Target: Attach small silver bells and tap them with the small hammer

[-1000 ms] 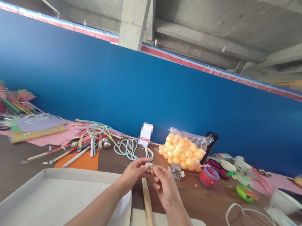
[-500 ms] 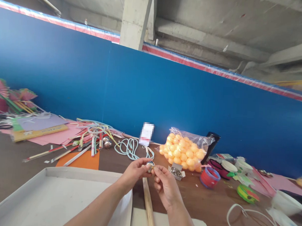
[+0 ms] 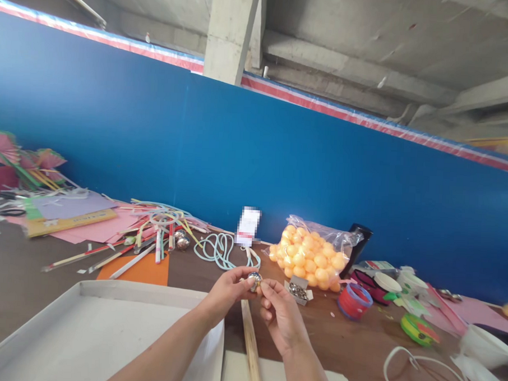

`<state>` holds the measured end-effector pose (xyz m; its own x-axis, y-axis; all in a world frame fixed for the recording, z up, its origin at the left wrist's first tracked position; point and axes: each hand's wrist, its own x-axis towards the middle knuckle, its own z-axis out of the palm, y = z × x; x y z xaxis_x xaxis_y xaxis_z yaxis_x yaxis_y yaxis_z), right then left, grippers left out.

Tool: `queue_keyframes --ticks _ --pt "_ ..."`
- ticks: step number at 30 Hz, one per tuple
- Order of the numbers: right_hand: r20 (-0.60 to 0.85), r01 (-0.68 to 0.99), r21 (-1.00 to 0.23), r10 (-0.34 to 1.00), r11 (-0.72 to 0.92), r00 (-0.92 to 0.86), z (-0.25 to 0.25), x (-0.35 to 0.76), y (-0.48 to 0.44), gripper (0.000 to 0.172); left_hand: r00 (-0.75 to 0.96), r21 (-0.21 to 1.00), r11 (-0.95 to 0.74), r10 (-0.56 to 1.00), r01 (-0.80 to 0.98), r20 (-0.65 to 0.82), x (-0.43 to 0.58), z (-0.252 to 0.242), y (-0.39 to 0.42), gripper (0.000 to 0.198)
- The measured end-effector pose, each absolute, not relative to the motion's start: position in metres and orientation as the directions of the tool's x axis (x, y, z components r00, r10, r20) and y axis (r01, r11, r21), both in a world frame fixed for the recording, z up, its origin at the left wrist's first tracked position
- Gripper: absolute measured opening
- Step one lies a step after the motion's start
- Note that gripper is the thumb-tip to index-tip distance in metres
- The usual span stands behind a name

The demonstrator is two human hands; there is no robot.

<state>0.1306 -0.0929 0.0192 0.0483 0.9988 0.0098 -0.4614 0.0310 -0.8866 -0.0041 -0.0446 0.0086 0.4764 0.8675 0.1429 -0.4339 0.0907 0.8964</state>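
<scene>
Near the middle of the table, my left hand pinches a small, shiny silver ball between thumb and fingers. My right hand meets it from the right, thumb and forefinger pressed together at the ball's side; whatever is between those fingertips is too small to make out. Below both hands a wooden stick points towards me, partly over a pale board. Just beyond my right hand stands a small open box of little metal pieces.
A large white tray lies on the left. Behind are straws and paper, coiled pale-blue cord, more silver balls and a bag of orange balls. To the right are a red-and-blue roll, a green tape and a white cable.
The view has shifted very slightly. Both hands keep nearly the same pose around the silver ball.
</scene>
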Motion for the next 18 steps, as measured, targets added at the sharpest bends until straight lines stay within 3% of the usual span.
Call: queue_keyframes --ticks 18 --pt "0.026 -0.461 -0.887 0.999 0.038 0.033 0.0172 0.1318 -0.0919 0.012 0.483 0.888 0.093 0.862 -0.45 0.154 -0.0043 0.0075 -0.0443 0.039"
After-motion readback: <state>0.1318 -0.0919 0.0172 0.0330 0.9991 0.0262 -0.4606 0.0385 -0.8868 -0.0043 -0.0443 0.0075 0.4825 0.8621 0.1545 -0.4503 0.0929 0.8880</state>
